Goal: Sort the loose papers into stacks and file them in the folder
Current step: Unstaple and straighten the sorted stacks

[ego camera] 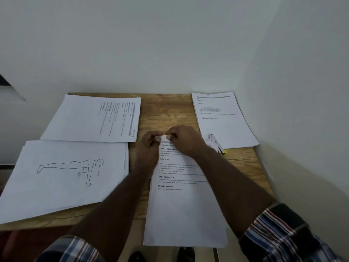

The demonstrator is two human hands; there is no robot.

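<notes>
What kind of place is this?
Probably a small desk in a room corner, used for paperwork: a wooden tabletop against plain white walls, covered with printed white paper sheets and a small stapler.

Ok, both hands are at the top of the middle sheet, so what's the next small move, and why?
Probably press the small white slip down onto the middle sheet's top edge. The left hand and right hand both pinch it right there. It may be a section label, like the tag marked SECTION on the right sheet, though its face is unreadable.
</notes>
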